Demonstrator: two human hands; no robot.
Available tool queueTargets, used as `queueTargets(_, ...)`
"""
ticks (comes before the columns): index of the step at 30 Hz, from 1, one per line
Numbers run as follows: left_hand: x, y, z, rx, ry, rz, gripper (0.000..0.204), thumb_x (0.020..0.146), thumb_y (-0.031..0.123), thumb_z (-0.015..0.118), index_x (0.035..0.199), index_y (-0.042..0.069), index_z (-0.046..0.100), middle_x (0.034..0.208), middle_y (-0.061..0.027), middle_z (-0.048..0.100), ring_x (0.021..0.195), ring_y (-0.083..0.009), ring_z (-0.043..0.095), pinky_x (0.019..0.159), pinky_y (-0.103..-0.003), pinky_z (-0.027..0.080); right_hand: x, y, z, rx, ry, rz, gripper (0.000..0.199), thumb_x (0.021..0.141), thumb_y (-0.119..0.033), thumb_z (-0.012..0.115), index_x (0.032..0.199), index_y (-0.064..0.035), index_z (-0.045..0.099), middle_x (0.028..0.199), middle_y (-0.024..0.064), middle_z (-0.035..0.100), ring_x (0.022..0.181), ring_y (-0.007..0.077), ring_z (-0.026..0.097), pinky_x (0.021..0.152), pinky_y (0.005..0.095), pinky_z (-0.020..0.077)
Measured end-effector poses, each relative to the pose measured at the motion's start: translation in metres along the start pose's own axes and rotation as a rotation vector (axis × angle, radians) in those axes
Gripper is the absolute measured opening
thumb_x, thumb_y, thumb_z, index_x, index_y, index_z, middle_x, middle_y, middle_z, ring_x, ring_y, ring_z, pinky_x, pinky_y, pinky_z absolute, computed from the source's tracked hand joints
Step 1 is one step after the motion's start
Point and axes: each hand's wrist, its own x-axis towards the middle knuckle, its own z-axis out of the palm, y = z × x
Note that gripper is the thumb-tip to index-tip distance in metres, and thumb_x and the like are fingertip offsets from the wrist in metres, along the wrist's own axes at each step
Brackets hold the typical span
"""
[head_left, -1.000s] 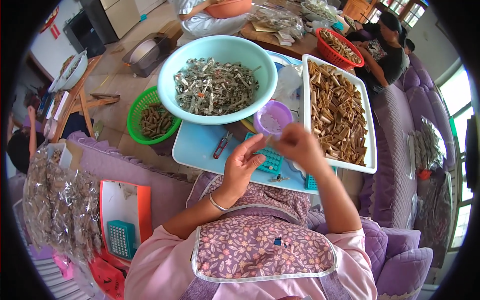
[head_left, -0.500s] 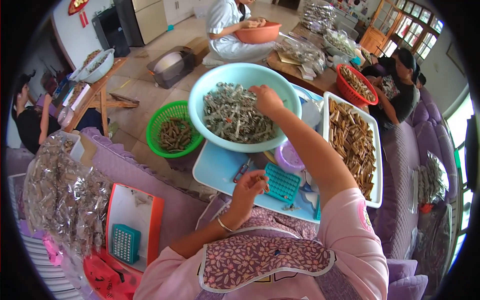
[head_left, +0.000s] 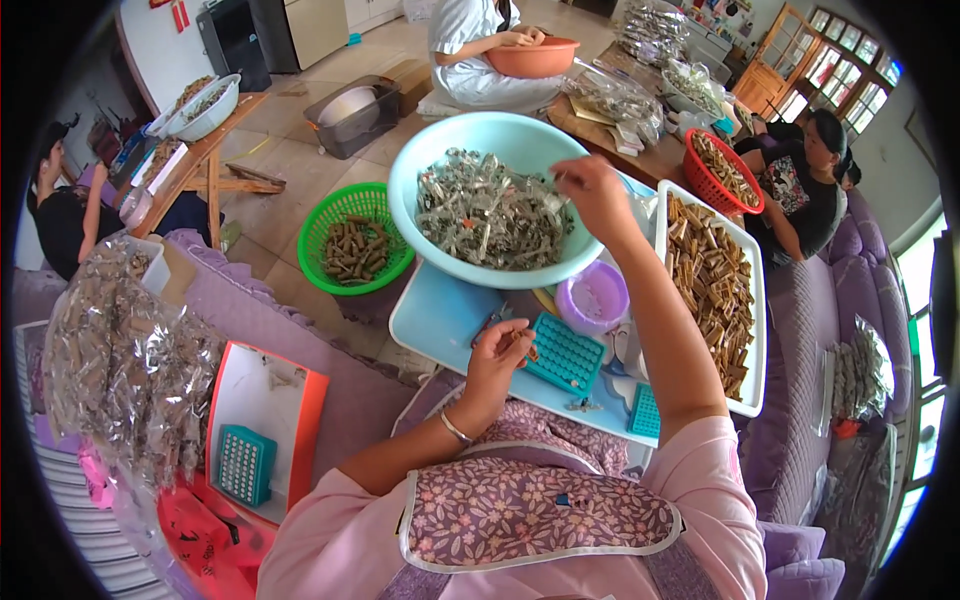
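My right hand [head_left: 600,200] is over the right inner side of a big pale blue basin [head_left: 400,200], its fingers drawn together; whatever they pinch cannot be made out. A heap of small clear-and-silver wrapped pieces [head_left: 490,215] fills the basin's bottom. Closer to me, my left hand [head_left: 492,368] is curled shut around a small brown piece [head_left: 522,336] that shows at the fingertips. Beside that hand lies a teal tray [head_left: 566,354] with rows of round holes. A purple bowl [head_left: 594,298] stands behind it, partly beneath the basin's edge.
On the right, a white tray [head_left: 662,230] holds many brown pieces. A green basket [head_left: 312,225] of brown rolls stands left of the basin. Bagged brown pieces [head_left: 130,370] and a red-sided white box [head_left: 310,420] lie to my left. Other people sit around, one with an orange basin [head_left: 535,60].
My right hand has pulled back from the heap toward the basin's right side. My left hand stays closed near the teal tray. The whole view has shifted slightly.
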Motion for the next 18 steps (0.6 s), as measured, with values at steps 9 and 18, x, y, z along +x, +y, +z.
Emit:
queueTargets(9, -0.02, 0.0, 0.009, 0.085, -0.09, 0.044, 0.027, 0.093, 0.012, 0.061, 0.119, 0.007, 0.056, 0.103, -0.0008, 0.063, 0.086, -0.0071, 0.058, 0.072, -0.021, 0.046, -0.054, -0.003, -0.03, 0.189, 0.348, 0.151, 0.018, 0.082, 0.001, 0.062, 0.098, -0.0062, 0.069, 0.088, 0.0083, 0.061, 0.082, 0.0186, 0.058, 0.074, 0.0303, 0.0463)
queueTargets(18, -0.026, 0.051, 0.026, 0.183, -0.22, 0.399, 0.033, 0.09, 0.008, 0.063, 0.122, 0.002, 0.055, 0.104, -0.0051, 0.062, 0.09, -0.0118, 0.058, 0.083, -0.027, 0.05, -0.153, -0.097, -0.054, 0.941, 0.074, 0.503, 0.025, 0.079, 0.006, 0.068, 0.097, -0.0035, 0.054, 0.086, 0.0009, 0.06, 0.08, 0.0077, 0.058, 0.074, 0.021, 0.0477)
